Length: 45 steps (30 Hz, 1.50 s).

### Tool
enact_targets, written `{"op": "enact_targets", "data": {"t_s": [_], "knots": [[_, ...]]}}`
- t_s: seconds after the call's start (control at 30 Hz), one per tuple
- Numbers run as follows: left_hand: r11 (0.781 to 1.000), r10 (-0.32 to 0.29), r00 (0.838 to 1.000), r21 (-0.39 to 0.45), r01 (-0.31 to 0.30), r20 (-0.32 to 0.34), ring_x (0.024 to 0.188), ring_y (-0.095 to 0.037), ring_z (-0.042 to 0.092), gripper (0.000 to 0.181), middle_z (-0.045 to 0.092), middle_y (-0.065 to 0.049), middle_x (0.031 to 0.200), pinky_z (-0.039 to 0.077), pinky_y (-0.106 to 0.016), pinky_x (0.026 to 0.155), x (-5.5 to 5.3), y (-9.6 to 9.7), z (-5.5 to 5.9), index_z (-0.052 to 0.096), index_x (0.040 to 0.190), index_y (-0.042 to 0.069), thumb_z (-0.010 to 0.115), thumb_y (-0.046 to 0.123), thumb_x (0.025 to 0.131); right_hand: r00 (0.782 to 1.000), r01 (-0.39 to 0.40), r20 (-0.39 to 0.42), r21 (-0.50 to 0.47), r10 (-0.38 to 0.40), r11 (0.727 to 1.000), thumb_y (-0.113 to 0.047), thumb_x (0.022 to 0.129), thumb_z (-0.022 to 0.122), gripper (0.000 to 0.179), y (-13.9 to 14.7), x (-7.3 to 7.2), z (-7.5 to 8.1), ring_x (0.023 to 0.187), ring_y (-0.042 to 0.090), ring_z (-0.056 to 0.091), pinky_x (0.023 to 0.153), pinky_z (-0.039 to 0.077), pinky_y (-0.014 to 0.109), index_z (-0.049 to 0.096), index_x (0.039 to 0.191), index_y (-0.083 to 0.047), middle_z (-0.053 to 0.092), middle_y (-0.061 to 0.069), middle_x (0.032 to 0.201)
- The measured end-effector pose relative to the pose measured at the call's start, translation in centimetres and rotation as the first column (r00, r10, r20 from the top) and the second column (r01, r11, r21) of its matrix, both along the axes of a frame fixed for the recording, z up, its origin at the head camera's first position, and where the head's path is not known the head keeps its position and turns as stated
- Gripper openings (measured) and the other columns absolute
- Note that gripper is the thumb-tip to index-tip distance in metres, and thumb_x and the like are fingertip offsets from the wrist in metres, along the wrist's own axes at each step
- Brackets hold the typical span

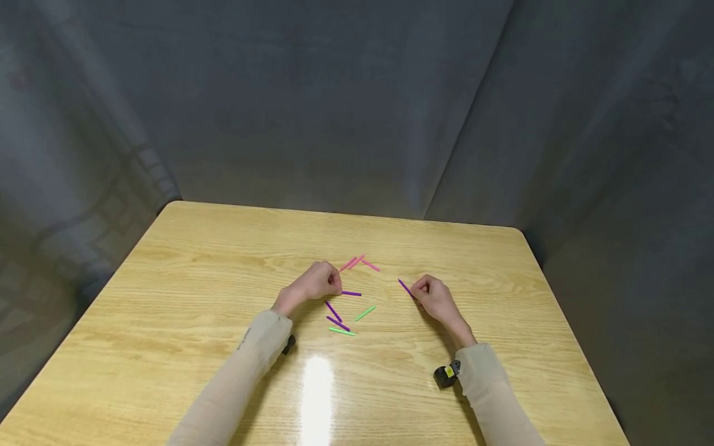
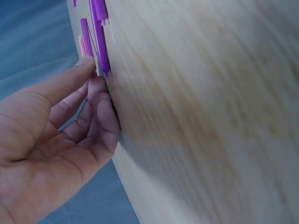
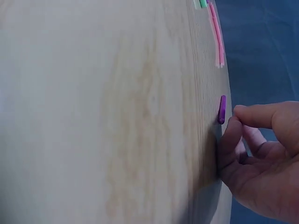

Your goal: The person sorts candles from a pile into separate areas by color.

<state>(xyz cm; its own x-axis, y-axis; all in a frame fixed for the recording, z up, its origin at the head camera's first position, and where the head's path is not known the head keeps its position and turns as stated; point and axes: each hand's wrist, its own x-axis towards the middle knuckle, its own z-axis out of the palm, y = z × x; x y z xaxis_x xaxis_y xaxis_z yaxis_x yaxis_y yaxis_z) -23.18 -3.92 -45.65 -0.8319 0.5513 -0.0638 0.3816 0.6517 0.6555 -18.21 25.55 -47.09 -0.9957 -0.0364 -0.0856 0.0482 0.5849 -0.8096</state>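
The left hand (image 1: pixel 320 280) pinches a slim, plastic-looking purple stick (image 1: pixel 351 293) by its end, presumably keeping its length unobstructed on the wood-grained counter (image 1: pixel 474 251). Rightward, a second slim purple stick (image 1: pixel 405 287) meets the right hand (image 1: pixel 438 301), fingertips together; whether they pinch it, I cannot tell.

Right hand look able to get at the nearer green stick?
Likely yes: in the head view, only bare tabletop shows between the right hand and that green stick.
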Motion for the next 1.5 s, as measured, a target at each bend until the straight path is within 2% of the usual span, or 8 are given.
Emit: {"op": "enact_targets", "data": {"t_s": [0.2, 0.43, 0.57, 0.8, 0.97, 1.17, 1.3, 1.5], "knots": [[1.000, 0.021, 1.000, -0.009, -0.021, 0.022, 0.062, -0.010, 0.052, 0.009, 0.061, 0.003, 0.068, 0.046, -0.023, 0.060, 0.2, 0.4, 0.2, 0.069, 0.076, 0.006, 0.074, 0.003, 0.082, 0.999, 0.019, -0.036, -0.004, -0.019, 1.000, -0.003, 0.095, 0.057, 0.007, -0.7, 0.0, 0.2, 0.060, 0.015, 0.050, 0.050, 0.040, 0.022, 0.059, 0.093, 0.003, 0.056, 0.010, 0.074], [1.000, 0.030, 0.997, -0.010, -0.030, 0.069, 0.058, -0.010, 0.051, 0.010, 0.061, 0.003, 0.067, 0.044, -0.022, 0.056, 0.4, 1.2, 0.4, 0.069, 0.075, 0.006, 0.074, 0.004, 0.082, 0.992, -0.059, -0.106, 0.079, 0.067, 0.995, -0.009, 0.095, 0.060, 0.011, -2.3, 0.1, 1.2, 0.056, 0.012, 0.047, 0.048, 0.038, 0.022, 0.065, 0.096, 0.001, 0.060, 0.008, 0.075], [0.999, 0.038, 0.998, -0.009, -0.037, 0.058, 0.057, -0.010, 0.050, 0.010, 0.061, 0.003, 0.066, 0.043, -0.021, 0.055, 0.3, 1.4, 0.5, 0.069, 0.074, 0.006, 0.074, 0.004, 0.082, 0.984, -0.079, -0.147, 0.132, 0.098, 0.988, -0.009, 0.094, 0.061, 0.010, -3.0, 0.0, 2.0, 0.054, 0.012, 0.047, 0.047, 0.038, 0.022, 0.067, 0.093, -0.001, 0.061, 0.007, 0.074], [0.999, 0.051, 0.998, -0.015, -0.050, 0.032, 0.058, -0.010, 0.052, 0.009, 0.063, 0.003, 0.066, 0.045, -0.022, 0.058, 0.4, 1.6, 0.4, 0.070, 0.073, 0.005, 0.076, 0.004, 0.081, 0.976, -0.162, -0.120, 0.162, 0.183, 0.973, -0.006, 0.092, 0.064, 0.006, -5.5, -0.6, 2.8, 0.058, 0.011, 0.048, 0.051, 0.039, 0.023, 0.067, 0.089, -0.002, 0.058, 0.001, 0.072], [0.998, 0.054, 0.997, -0.019, -0.053, 0.057, 0.060, -0.011, 0.052, 0.009, 0.062, 0.003, 0.067, 0.045, -0.023, 0.059, 0.4, 1.8, 0.3, 0.070, 0.074, 0.006, 0.076, 0.006, 0.082, 0.960, -0.240, -0.102, 0.168, 0.259, 0.956, -0.003, 0.090, 0.066, 0.004, -7.0, -1.4, 2.4, 0.062, 0.010, 0.049, 0.055, 0.041, 0.022, 0.068, 0.086, -0.001, 0.059, 0.001, 0.073], [0.996, 0.067, 0.993, -0.070, -0.060, 0.094, 0.060, -0.010, 0.051, 0.010, 0.060, 0.005, 0.067, 0.042, -0.023, 0.057, 0.7, 2.0, 0.1, 0.069, 0.076, 0.009, 0.076, 0.010, 0.083, 0.944, -0.296, -0.091, 0.195, 0.317, 0.935, 0.000, 0.087, 0.068, 0.006, -7.9, -1.5, 1.5, 0.068, 0.010, 0.051, 0.060, 0.043, 0.023, 0.070, 0.083, -0.003, 0.060, 0.001, 0.078], [0.994, 0.069, 0.994, -0.086, -0.061, 0.090, 0.060, -0.011, 0.052, 0.009, 0.060, 0.005, 0.067, 0.042, -0.024, 0.058, 0.8, 2.1, 0.3, 0.068, 0.077, 0.009, 0.076, 0.010, 0.082, 0.929, -0.332, -0.090, 0.221, 0.358, 0.917, 0.000, 0.086, 0.069, 0.006, -8.0, -1.5, 1.1, 0.069, 0.010, 0.051, 0.062, 0.044, 0.022, 0.070, 0.082, -0.004, 0.059, 0.001, 0.079], [0.993, 0.076, 0.993, -0.097, -0.067, 0.087, 0.060, -0.012, 0.052, 0.006, 0.059, 0.004, 0.068, 0.042, -0.024, 0.058, 0.7, 2.2, 0.6, 0.069, 0.079, 0.007, 0.074, 0.007, 0.082, 0.919, -0.351, -0.096, 0.241, 0.382, 0.905, 0.000, 0.084, 0.071, 0.007, -8.3, -1.8, 1.0, 0.067, 0.008, 0.051, 0.061, 0.044, 0.022, 0.070, 0.080, -0.005, 0.061, -0.002, 0.075]]}}
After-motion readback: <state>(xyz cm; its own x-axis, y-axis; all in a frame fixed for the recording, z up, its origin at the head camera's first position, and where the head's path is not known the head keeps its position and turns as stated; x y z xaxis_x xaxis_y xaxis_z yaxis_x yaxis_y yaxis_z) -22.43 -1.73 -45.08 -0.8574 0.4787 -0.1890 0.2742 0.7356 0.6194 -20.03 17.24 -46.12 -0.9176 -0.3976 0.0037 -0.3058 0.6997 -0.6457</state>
